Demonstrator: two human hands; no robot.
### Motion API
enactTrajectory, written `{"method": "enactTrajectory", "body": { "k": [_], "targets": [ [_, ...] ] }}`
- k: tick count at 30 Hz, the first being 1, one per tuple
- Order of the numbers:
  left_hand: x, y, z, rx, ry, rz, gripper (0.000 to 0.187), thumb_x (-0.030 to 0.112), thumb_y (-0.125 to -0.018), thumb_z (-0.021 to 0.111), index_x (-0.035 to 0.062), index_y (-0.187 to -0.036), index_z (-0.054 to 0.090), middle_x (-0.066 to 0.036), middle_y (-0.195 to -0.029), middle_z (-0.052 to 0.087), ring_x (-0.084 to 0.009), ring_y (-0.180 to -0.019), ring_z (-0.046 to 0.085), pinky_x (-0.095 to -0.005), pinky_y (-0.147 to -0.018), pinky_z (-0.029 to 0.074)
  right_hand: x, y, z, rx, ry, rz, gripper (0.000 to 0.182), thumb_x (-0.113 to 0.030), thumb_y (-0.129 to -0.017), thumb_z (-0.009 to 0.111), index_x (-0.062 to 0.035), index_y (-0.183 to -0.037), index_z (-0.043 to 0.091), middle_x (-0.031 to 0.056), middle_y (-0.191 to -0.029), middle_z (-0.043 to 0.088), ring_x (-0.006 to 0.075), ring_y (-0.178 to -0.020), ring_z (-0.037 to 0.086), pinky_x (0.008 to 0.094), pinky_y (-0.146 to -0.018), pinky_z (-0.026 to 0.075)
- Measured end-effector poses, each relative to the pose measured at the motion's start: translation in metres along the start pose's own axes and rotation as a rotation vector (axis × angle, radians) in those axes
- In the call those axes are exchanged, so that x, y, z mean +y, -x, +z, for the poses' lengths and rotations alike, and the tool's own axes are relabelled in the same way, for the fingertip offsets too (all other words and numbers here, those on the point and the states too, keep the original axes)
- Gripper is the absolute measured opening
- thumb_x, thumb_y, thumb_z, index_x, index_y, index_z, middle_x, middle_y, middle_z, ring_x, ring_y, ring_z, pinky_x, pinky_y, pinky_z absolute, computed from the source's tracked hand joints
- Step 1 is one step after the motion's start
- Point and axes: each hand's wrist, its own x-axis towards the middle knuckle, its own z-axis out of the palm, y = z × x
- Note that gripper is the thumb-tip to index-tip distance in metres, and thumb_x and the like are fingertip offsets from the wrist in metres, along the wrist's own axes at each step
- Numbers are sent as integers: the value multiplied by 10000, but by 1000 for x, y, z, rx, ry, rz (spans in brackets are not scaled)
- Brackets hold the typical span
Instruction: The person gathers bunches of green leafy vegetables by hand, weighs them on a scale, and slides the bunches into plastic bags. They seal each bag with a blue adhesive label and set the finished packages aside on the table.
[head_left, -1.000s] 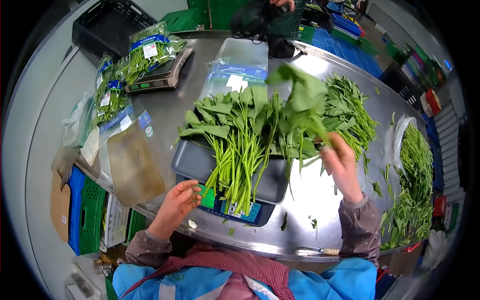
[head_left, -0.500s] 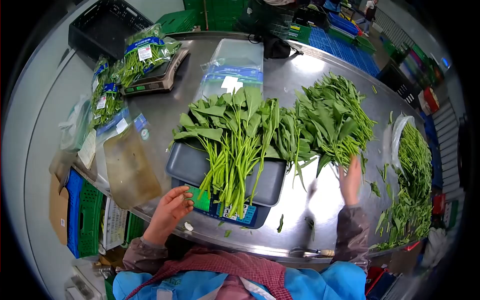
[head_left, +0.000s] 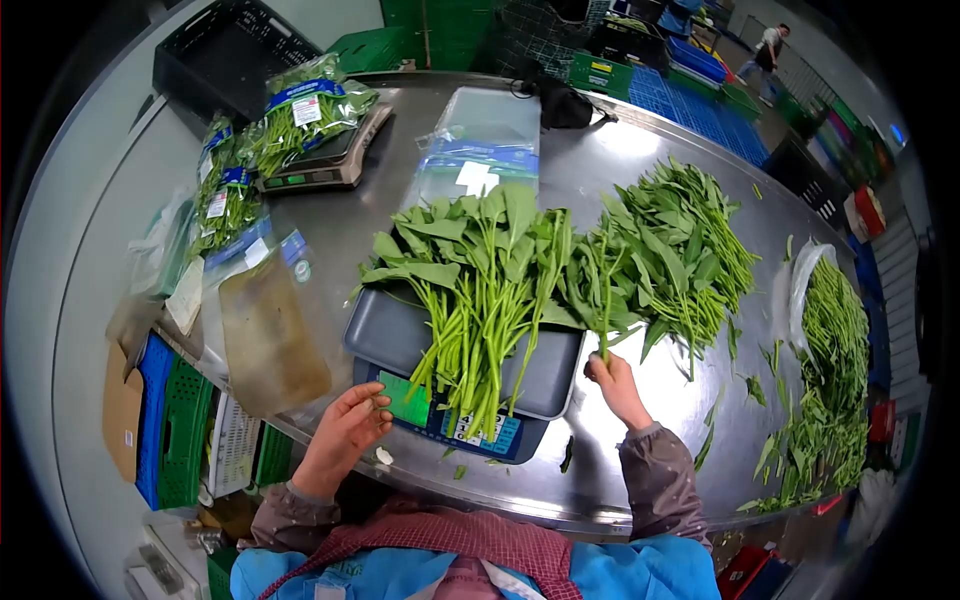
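Observation:
A bunch of leafy greens that looks like water spinach [head_left: 478,330] lies across the grey weighing tray [head_left: 385,335] of a digital scale, its stems hanging over the keypad. My left hand [head_left: 345,435] hovers beside the scale's green display [head_left: 405,401], fingers loosely bent and apart, holding nothing. At the tray's right edge, my right hand [head_left: 620,392] pinches a water spinach stem [head_left: 605,320] upright, its leaves towards the pile. That loose pile of water spinach [head_left: 690,250] rests on the steel table just behind and to the right.
Clear bags with blue bands [head_left: 478,160] lie behind the scale. Packed greens [head_left: 305,115] sit on a second scale [head_left: 340,160] at the back left, near a black crate [head_left: 225,60]. More greens [head_left: 830,360] lie at the right edge. A person [head_left: 768,55] stands far off.
My right hand has moved left from the loose pile to the tray's edge and now grips a stem. My left hand stays near the display. The view has shifted slightly.

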Motion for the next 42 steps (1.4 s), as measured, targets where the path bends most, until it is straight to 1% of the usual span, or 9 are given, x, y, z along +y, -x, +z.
{"method": "enactTrajectory", "body": {
  "k": [4,9,12,13,15,22,28,39,42],
  "targets": [
    [0,3,-1,49,16,2,265,111,-867,513,29,-1118,495,-62,-961,564,-169,-859,559,-304,-784,475,-85,24,-12,145,-291,-33,240,-217,-904,420,7,-855,489,-20,-565,418,49,-448,383,205,-405,311],
    [2,5,9,21,-34,-26,284,113,-878,493,36,-1151,471,-52,-1005,539,-155,-884,553,-295,-804,462,-146,32,20,-148,-698,104,283,-322,-926,380,-42,-941,422,21,-621,407,108,-479,436,235,-401,384],
    [3,7,10,-8,-23,-24,268,119,-889,475,45,-1147,471,-42,-1007,535,-141,-885,543,-288,-813,452,-126,32,54,-276,-427,173,320,-247,-919,414,-3,-1125,403,92,-882,550,148,-666,547,281,-563,473],
    [4,9,10,4,-36,-28,258,125,-893,469,49,-1139,473,-38,-997,535,-136,-881,541,-287,-811,451,-103,26,52,-247,-65,-84,254,-175,-900,445,22,-1058,468,88,-803,568,116,-625,520,267,-542,439],
    [5,12,4,7,-22,-9,254,128,-893,468,51,-1136,471,-37,-990,534,-132,-883,539,-281,-811,452,-131,35,46,-151,202,-68,228,-190,-868,476,25,-933,516,89,-647,582,135,-558,555,257,-509,422],
    [2,18,-4,19,-27,29,259,138,-897,461,57,-1143,460,-30,-1008,521,-119,-892,534,-265,-815,450,-115,46,30,-71,149,-132,231,-154,-863,451,44,-941,542,174,-690,597,219,-612,595,304,-567,438],
    [3,20,3,39,-69,40,276,148,-888,480,55,-1146,455,-26,-1003,515,-112,-899,519,-263,-821,442,-109,46,21,-159,617,-93,278,-187,-851,485,39,-995,559,171,-743,620,237,-588,595,315,-578,440],
    [32,-23,17,90,-476,241,396,185,-860,522,1,-1198,428,-85,-1092,513,-134,-951,507,-264,-835,411,-108,29,12,-89,196,-2,369,-205,-877,483,91,-1097,494,92,-680,574,111,-547,553,215,-394,413],
    [34,-63,32,31,-672,213,498,244,-848,546,-43,-1224,392,-131,-1161,499,-164,-1033,486,-268,-866,396,-95,11,21,-178,73,-48,400,-222,-879,461,88,-1132,463,139,-840,585,148,-680,558,259,-569,457]
  ]
}}
